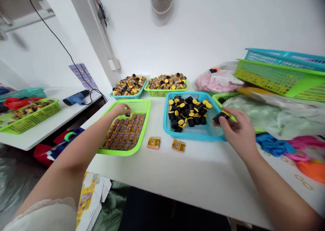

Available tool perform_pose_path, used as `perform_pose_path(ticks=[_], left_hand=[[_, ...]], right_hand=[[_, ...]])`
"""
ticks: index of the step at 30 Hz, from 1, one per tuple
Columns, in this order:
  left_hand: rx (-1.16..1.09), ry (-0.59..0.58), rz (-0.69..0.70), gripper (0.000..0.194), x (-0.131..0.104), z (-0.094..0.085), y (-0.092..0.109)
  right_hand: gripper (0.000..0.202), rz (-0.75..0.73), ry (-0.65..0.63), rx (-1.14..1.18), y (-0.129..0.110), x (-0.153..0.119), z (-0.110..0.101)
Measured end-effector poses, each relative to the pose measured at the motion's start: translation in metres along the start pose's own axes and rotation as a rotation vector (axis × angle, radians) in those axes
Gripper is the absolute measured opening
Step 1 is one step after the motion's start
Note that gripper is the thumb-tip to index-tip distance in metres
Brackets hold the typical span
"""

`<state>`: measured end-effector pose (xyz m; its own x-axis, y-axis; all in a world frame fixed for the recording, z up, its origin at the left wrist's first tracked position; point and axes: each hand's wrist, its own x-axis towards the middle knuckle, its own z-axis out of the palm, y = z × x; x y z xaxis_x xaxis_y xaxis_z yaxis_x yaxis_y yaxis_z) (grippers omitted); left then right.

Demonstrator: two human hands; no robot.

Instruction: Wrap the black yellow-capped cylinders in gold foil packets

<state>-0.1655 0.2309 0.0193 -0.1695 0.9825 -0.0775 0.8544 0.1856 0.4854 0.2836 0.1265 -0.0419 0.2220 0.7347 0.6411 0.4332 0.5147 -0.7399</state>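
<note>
My right hand (238,129) pinches a small black canister with a yellow lid (221,116) at the right rim of a blue basket (193,136). Inside that basket lies a loose pile of such black canisters (190,112). Over the back of a green basket (138,104) my left hand (122,109) has its fingers closed on a small dark-ended canister (128,114), partly hidden by the fingers. Below it, labelled canisters (124,132) lie in neat rows. Two printed yellow label packs (153,143) sit on the white table between the baskets.
At the back stand a blue basket (127,97) and a green basket (166,92) of labelled canisters. Stacked baskets (279,78) and plastic bags (269,112) crowd the right. A blue heat gun (76,97) lies on the left table, its cord hanging above.
</note>
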Motion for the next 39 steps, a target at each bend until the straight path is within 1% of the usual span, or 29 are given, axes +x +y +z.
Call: perform_pose_path(ticks=[1, 2, 3, 4, 6, 7, 8, 10, 12, 14, 16, 18, 21, 24, 26, 33, 36, 39], left_hand=[[-0.076, 0.025, 0.032, 0.029, -0.007, -0.004, 0.008], [-0.155, 0.041, 0.072, 0.033, -0.017, -0.006, 0.018], [-0.228, 0.047, 0.118, 0.037, -0.028, -0.006, 0.030], [-0.313, 0.036, 0.172, 0.041, -0.043, -0.003, 0.042], [-0.482, -0.036, 0.282, 0.044, -0.077, 0.007, 0.070], [-0.643, -0.118, 0.342, 0.045, -0.095, 0.014, 0.084], [-0.754, -0.217, 0.383, 0.044, -0.114, 0.021, 0.097], [-0.885, -0.355, 0.440, 0.039, -0.147, 0.035, 0.121], [-0.972, -0.415, 0.469, 0.037, -0.172, 0.048, 0.138], [-1.049, -0.433, 0.468, 0.039, -0.186, 0.058, 0.148], [-1.115, -0.461, 0.435, 0.041, -0.193, 0.066, 0.154], [-1.168, -0.493, 0.402, 0.044, -0.195, 0.073, 0.157], [-1.199, -0.493, 0.409, 0.046, -0.196, 0.080, 0.158], [-1.188, -0.467, 0.454, 0.043, -0.198, 0.084, 0.156], [-1.175, -0.461, 0.460, 0.041, -0.200, 0.086, 0.154], [-1.127, -0.452, 0.492, 0.040, -0.201, 0.087, 0.152], [-1.092, -0.445, 0.504, 0.038, -0.203, 0.083, 0.154], [-0.992, -0.414, 0.531, 0.031, -0.205, 0.075, 0.154]], right_hand=[[0.025, -0.008, 0.014, 0.059, -0.003, -0.002, 0.001], [0.018, -0.001, 0.002, 0.145, -0.006, -0.005, 0.003], [0.011, 0.016, -0.038, 0.249, -0.011, -0.010, 0.006], [0.006, 0.037, -0.092, 0.358, -0.016, -0.015, 0.010], [0.009, 0.041, -0.198, 0.494, -0.030, -0.028, 0.020], [0.011, 0.009, -0.234, 0.479, -0.039, -0.035, 0.025], [0.013, -0.044, -0.262, 0.419, -0.047, -0.042, 0.030], [0.031, -0.164, -0.311, 0.285, -0.063, -0.054, 0.037], [0.047, -0.276, -0.300, 0.213, -0.074, -0.061, 0.039], [0.051, -0.365, -0.209, 0.182, -0.079, -0.065, 0.038], [0.053, -0.420, -0.116, 0.158, -0.079, -0.065, 0.035], [0.056, -0.438, -0.069, 0.171, -0.077, -0.064, 0.032], [0.053, -0.436, -0.054, 0.200, -0.075, -0.063, 0.029], [0.045, -0.436, -0.038, 0.198, -0.074, -0.063, 0.028], [0.041, -0.448, -0.025, 0.196, -0.074, -0.064, 0.027], [0.031, -0.457, -0.015, 0.173, -0.074, -0.064, 0.027], [0.032, -0.471, -0.027, 0.173, -0.075, -0.062, 0.027], [0.036, -0.496, -0.071, 0.191, -0.076, -0.060, 0.025]])
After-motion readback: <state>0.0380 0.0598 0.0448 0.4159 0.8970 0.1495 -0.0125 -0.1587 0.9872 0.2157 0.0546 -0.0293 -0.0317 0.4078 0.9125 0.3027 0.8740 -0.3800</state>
